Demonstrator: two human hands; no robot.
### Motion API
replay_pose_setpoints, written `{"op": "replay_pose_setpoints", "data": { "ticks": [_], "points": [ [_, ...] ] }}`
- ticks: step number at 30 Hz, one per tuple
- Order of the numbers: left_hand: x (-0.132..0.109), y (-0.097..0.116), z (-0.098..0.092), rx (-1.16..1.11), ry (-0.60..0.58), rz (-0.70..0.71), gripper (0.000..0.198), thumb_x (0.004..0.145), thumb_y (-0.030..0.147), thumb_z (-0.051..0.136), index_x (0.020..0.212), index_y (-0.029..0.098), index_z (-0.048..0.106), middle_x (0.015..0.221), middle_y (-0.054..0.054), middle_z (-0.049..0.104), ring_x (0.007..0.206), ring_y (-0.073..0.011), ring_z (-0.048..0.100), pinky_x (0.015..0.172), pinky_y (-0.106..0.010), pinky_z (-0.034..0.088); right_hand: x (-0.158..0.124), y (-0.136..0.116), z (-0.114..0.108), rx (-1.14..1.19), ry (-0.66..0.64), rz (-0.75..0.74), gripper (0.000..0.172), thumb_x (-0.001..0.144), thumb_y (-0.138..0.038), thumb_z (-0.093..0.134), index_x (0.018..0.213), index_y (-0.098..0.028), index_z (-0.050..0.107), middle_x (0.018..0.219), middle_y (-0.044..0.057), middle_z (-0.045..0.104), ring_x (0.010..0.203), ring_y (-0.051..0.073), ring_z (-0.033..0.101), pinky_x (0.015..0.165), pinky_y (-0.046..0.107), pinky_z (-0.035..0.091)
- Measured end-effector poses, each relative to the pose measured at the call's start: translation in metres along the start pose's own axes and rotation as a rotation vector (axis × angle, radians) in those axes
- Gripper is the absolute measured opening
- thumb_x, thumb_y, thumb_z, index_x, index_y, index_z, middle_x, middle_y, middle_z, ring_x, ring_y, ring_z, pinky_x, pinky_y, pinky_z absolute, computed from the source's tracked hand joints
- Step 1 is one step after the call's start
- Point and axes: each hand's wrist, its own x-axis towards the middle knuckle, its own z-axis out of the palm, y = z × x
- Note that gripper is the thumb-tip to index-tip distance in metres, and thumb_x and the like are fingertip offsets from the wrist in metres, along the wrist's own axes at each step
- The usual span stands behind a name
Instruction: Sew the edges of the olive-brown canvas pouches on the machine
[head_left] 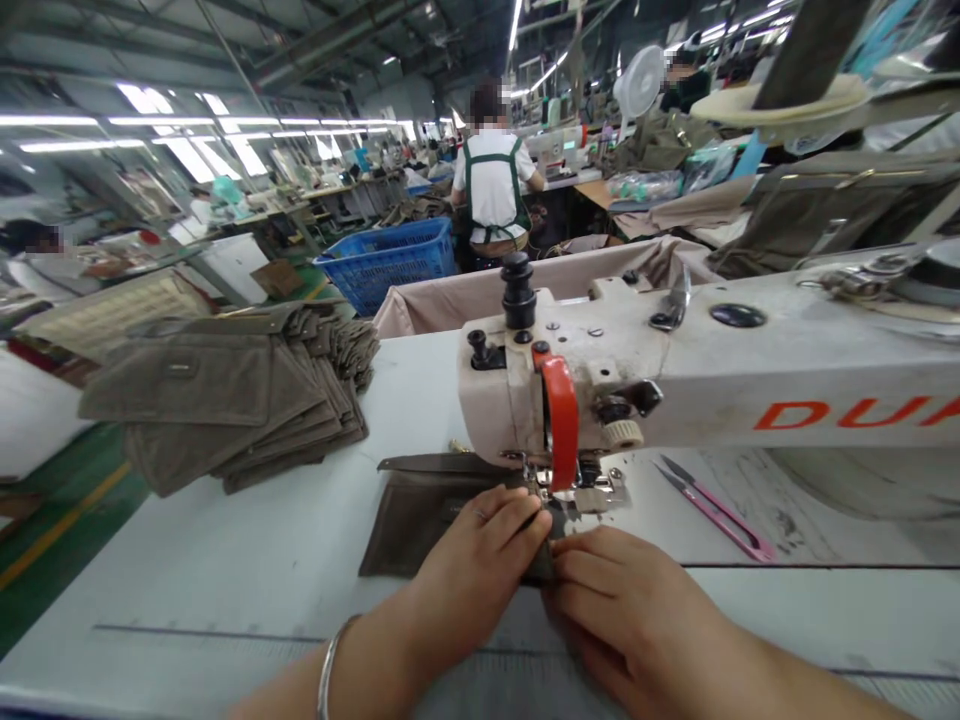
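A dark olive-brown fabric panel [405, 520] lies under the needle area of a white sewing machine [675, 370]. My left hand [480, 550] rests on top of the panel, fingers stretched out and close to the presser foot. At the panel's right edge, my right hand [630, 600] has its fingers bent together, the thumb and fingertips pinching the cloth. An orange guard [559, 420] hangs in front of the needle, and the needle tip itself is hidden. Pink-handled thread snips [716, 508] lie on the machine bed to the right of my hands.
A pile of similar fabric pieces [225, 390] sits on the left of the white table [225, 570]. Behind the table are a beige cloth trough [435, 305] and a blue plastic basket [390, 262]. A co-worker [493, 185] sits farther back.
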Motion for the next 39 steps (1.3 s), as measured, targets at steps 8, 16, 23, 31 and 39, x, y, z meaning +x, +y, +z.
{"op": "replay_pose_setpoints", "data": {
  "ticks": [8,16,23,31,39],
  "points": [
    [0.009,-0.007,-0.005,-0.005,0.037,0.039,0.042,0.087,0.002,0.046,0.128,0.012,0.047,0.128,-0.011,0.058,0.125,-0.0209,0.049,0.108,-0.038,0.043,0.001,-0.001,0.000,0.031,0.016,0.012,0.021,0.083,-0.011,0.051,0.095,-0.019,0.066,0.093,0.006,0.066,0.092,0.023,0.057,0.083,0.037,0.048],
    [0.016,-0.018,-0.006,-0.008,0.009,0.028,0.038,0.090,0.007,0.049,0.127,0.016,0.047,0.122,-0.011,0.058,0.119,-0.0253,0.054,0.103,-0.043,0.046,0.004,0.004,0.001,0.016,-0.002,0.031,0.026,0.083,-0.011,0.051,0.103,-0.019,0.065,0.097,0.006,0.066,0.099,0.023,0.056,0.087,0.040,0.045],
    [0.003,-0.020,-0.005,-0.167,0.205,-0.041,0.034,0.088,0.011,0.057,0.122,0.018,0.055,0.122,-0.009,0.062,0.117,-0.0238,0.056,0.101,-0.046,0.048,0.002,0.015,-0.018,0.064,0.094,0.061,0.026,0.086,-0.008,0.047,0.100,-0.019,0.065,0.091,0.006,0.065,0.087,0.020,0.058,0.079,0.036,0.044],
    [0.002,-0.014,-0.008,-0.219,0.266,0.048,0.020,0.093,0.010,0.055,0.109,0.018,0.062,0.105,-0.006,0.067,0.096,-0.0172,0.062,0.089,-0.035,0.052,0.001,0.020,-0.014,0.013,0.054,0.084,0.028,0.080,-0.007,0.052,0.100,-0.021,0.066,0.098,0.006,0.063,0.092,0.023,0.053,0.082,0.040,0.044],
    [0.003,-0.012,-0.006,-0.241,0.258,0.102,0.022,0.093,0.006,0.052,0.112,0.012,0.061,0.105,-0.008,0.065,0.097,-0.0172,0.059,0.090,-0.033,0.051,0.003,0.020,-0.012,0.007,0.024,0.081,0.028,0.078,-0.005,0.051,0.097,-0.020,0.065,0.097,0.005,0.062,0.090,0.023,0.051,0.081,0.041,0.043]
  ]
}}
